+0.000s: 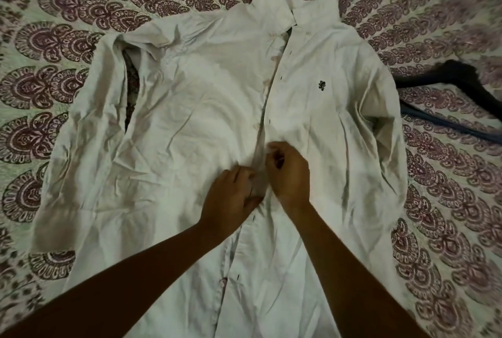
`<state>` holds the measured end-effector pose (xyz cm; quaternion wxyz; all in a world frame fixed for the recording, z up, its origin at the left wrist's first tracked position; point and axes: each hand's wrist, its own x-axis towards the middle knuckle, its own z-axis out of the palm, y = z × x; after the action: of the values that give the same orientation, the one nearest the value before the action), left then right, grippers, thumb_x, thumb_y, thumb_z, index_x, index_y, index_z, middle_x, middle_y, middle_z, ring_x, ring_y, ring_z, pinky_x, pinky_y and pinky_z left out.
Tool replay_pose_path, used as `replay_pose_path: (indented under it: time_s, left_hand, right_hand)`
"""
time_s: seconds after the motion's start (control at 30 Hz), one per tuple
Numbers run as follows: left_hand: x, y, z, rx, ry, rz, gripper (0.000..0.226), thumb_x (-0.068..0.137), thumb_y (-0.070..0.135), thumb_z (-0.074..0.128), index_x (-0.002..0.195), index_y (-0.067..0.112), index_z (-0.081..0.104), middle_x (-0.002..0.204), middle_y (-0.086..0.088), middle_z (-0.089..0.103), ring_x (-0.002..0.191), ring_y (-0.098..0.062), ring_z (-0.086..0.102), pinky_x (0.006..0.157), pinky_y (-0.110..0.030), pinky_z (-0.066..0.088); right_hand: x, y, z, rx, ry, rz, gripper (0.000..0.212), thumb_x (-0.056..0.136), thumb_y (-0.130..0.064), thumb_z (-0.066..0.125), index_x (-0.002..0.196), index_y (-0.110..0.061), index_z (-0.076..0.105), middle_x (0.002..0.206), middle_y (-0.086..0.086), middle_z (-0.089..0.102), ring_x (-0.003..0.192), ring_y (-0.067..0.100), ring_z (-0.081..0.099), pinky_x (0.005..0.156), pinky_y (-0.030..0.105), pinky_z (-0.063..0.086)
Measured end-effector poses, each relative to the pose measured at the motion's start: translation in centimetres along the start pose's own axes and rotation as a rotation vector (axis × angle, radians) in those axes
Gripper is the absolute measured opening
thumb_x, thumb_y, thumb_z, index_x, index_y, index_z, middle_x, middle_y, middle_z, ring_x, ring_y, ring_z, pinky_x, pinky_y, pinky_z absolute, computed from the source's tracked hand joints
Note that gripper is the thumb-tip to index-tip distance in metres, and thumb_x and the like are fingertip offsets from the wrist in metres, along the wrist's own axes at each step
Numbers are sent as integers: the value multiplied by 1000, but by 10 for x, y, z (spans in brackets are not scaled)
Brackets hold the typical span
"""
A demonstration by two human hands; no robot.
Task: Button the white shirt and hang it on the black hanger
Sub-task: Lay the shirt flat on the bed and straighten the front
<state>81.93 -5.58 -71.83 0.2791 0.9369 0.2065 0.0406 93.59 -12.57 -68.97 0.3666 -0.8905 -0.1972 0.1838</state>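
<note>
White shirt (190, 93) lies lengthwise, collar (312, 9) at the far end.

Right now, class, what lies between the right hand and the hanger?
Head view: only shirt lies between the right hand and the hanger, namely its front and the sleeve alongside. The hanger rests on the bedspread at the sleeve's edge.

This looks like a home, most likely a bedroom. The whole surface in view is a pale green bedspread (81, 109) of thin cloth, printed with dark maroon paisley shapes set in rings, as on a mandala bed cover. It lies soft and a little wrinkled. A white button-up shirt (190, 93) is spread on it, and a black clothes hanger (456, 71) lies just beside the shirt.
</note>
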Motion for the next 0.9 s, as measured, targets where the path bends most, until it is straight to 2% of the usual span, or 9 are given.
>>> replay_pose_path:
  time_s: [0.1, 0.2, 0.27, 0.37, 0.53, 0.63, 0.7, 0.8, 0.9]
  left_hand:
    - [-18, 6, -4, -303, -21, -134, 36, 84, 26, 66, 115, 15, 53, 110, 2, 61, 89, -14, 61, 72, -24, 49]
    - [-39, 5, -7, -376, 37, -132, 25, 89, 16, 58, 114, 16, 54, 109, 3, 61, 90, -10, 62, 74, -20, 50]
    - [-58, 2, -10, -318, 46, -90, 24, 89, 12, 57, 113, 14, 56, 110, 1, 59, 93, -12, 60, 77, -17, 47]
    - [-96, -10, -11, -145, 2, 51, 28, 91, 21, 49, 116, 13, 59, 121, -2, 58, 111, -14, 54, 93, -29, 48]
    - [-160, -39, -3, 312, -190, 294, 55, 99, 41, 20, 137, 7, 40, 147, -11, 36, 137, -27, 34, 109, -44, 25]
    - [-183, -45, 0, 358, -229, 337, 58, 98, 45, 25, 141, 8, 36, 150, -11, 30, 140, -28, 26, 112, -45, 21]
    - [-189, -46, 0, 359, -246, 351, 58, 98, 46, 24, 141, 9, 37, 151, -10, 30, 141, -28, 24, 113, -44, 18]
    - [-199, -44, -2, 361, -275, 362, 59, 99, 45, 17, 141, 8, 37, 151, -9, 30, 141, -28, 22, 114, -43, 14]
    - [-202, -43, -4, 325, -266, 345, 60, 99, 44, 12, 141, 9, 37, 151, -9, 29, 141, -27, 22, 114, -42, 13]
  right_hand:
    - [-59, 14, 4, -25, -30, -30, 22, 88, -15, 56, 107, -21, 64, 92, -5, 63, 77, 9, 59, 71, 23, 48]
    - [-118, 27, 18, -174, -69, -139, 25, 88, -27, 45, 104, -19, 62, 95, -1, 63, 80, 16, 62, 66, 23, 48]
    - [-153, 34, 28, -312, -80, -162, 37, 87, -40, 42, 111, -19, 60, 101, 2, 62, 84, 18, 63, 65, 25, 53]
    - [-190, 38, 39, -404, -73, -94, 52, 84, -53, 44, 119, -17, 59, 107, 5, 61, 92, 20, 62, 72, 30, 56]
    - [-208, 24, 45, -272, 40, 127, 34, 88, -22, 55, 121, -13, 57, 110, 9, 60, 97, 28, 60, 77, 33, 49]
    - [-219, 12, 41, -117, 250, 106, 28, 88, -18, 51, 110, -7, 64, 95, 11, 63, 81, 26, 63, 68, 22, 42]
    - [-228, 12, 45, -95, 174, 26, 34, 87, -22, 48, 113, -7, 64, 95, 11, 62, 82, 22, 62, 73, 18, 43]
    - [-248, 19, 58, -182, -31, -6, 41, 87, -25, 48, 125, -11, 57, 109, 15, 57, 98, 30, 57, 85, 34, 50]
    - [-256, 21, 62, -190, 28, 21, 43, 90, -33, 49, 130, -18, 52, 111, 9, 54, 98, 25, 57, 78, 33, 51]
